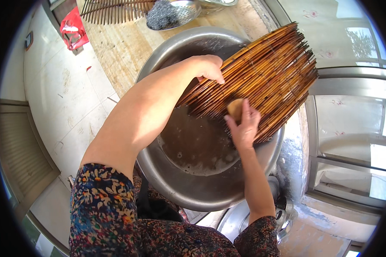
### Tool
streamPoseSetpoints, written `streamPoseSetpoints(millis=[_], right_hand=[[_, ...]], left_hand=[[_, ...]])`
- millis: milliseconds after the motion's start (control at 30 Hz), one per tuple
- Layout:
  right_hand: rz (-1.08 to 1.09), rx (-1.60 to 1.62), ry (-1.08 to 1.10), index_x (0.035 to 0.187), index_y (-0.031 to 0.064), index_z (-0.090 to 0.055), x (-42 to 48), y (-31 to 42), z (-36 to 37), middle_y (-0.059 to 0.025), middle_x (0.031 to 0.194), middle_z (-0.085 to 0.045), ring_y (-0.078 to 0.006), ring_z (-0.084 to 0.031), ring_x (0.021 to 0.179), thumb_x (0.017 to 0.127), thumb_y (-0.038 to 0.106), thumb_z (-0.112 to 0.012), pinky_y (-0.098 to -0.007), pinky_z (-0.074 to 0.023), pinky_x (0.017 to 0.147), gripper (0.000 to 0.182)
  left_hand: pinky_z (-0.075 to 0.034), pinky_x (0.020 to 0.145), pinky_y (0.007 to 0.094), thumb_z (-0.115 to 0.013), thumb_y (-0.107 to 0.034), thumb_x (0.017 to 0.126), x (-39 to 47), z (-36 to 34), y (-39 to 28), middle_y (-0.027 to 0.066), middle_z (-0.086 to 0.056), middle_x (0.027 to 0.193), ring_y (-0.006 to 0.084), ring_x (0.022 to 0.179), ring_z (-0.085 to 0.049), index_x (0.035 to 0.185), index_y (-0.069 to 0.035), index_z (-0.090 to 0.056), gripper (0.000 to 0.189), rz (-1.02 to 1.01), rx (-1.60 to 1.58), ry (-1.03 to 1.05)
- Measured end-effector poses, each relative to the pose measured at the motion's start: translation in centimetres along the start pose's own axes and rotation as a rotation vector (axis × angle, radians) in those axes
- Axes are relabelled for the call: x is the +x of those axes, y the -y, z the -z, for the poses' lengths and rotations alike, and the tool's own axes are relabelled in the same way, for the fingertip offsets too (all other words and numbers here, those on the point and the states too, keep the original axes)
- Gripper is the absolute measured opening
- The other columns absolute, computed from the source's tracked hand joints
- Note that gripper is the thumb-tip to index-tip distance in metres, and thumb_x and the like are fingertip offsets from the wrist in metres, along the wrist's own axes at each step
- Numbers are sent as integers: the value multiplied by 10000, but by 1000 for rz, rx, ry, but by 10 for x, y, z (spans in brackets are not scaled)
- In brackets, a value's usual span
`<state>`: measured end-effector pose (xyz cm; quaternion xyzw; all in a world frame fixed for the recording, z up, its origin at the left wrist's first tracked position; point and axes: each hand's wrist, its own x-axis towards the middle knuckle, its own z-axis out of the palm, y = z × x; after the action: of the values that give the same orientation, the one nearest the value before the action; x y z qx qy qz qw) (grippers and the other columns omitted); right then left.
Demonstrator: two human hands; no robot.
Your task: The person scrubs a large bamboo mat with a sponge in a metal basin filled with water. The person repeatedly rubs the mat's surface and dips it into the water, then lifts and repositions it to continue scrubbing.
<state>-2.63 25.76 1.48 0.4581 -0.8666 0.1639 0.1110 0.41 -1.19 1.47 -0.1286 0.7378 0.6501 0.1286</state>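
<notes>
A wet mat of thin brown slats [260, 74], bamboo or reed by its look, leans across a large metal basin [167, 189]. Its lower end reaches down to murky brown water [196, 141] with foam along the edge. My left hand [210, 69] grips the mat's left edge, thumb on top, the other fingers mostly hidden. In my right hand [246, 125] is a tan scrubber [235, 110], pressed against the slats near the mat's lower end. Whether it is a brush or a sponge cannot be made out.
Behind the basin, a wooden tabletop [115, 54] bears a second slatted mat [115, 11] and a perforated metal strainer [188, 13] with dark grey wiry material [162, 16]. A red bag [73, 29] is at the left. Framed glass panes [347, 122] stand close on the right.
</notes>
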Motion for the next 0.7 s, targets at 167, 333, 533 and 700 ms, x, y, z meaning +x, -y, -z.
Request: streamPoseSetpoints(millis=[167, 333, 533, 700], right_hand=[[256, 42, 366, 1416, 92, -462, -29, 6, 0, -134, 1106, -510, -320, -517, 993, 630, 293, -864, -433, -463, 882, 906], [97, 91, 42, 1417, 35, -442, 13, -7, 0, -168, 1134, -537, -331, -535, 1030, 696, 215, -846, -403, -485, 888, 846], [161, -37, 219, 1452, 96, -398, -5, 28, -14, -128, 1138, -502, -323, -510, 1035, 663, 284, -831, -460, -444, 865, 919], [199, 61, 108, 1405, 71, -454, 4, 30, -18, -106, 1129, -520, -314, -516, 1009, 666, 292, -831, -447, -441, 890, 859]], left_hand=[[-482, 884, 341, -708, -112, 807, -2, -5, -1, 152, -687, 1048, 231, 981, -642, 1125, 20, -623, 355, -85, 95, -209], [-476, 893, 330, -677, -109, 848, 0, -8, -3, 126, -671, 1068, 203, 998, -624, 1192, -2, -589, 371, -119, 22, -328], [-469, 904, 331, -645, -106, 884, 6, -18, 0, 134, -658, 1086, 197, 1022, -609, 1193, 2, -571, 335, -101, -138, -366], [-470, 912, 345, -659, -154, 882, 6, -16, -2, 154, -661, 1106, 229, 1034, -622, 1200, -10, -565, 362, -83, 12, -418]])
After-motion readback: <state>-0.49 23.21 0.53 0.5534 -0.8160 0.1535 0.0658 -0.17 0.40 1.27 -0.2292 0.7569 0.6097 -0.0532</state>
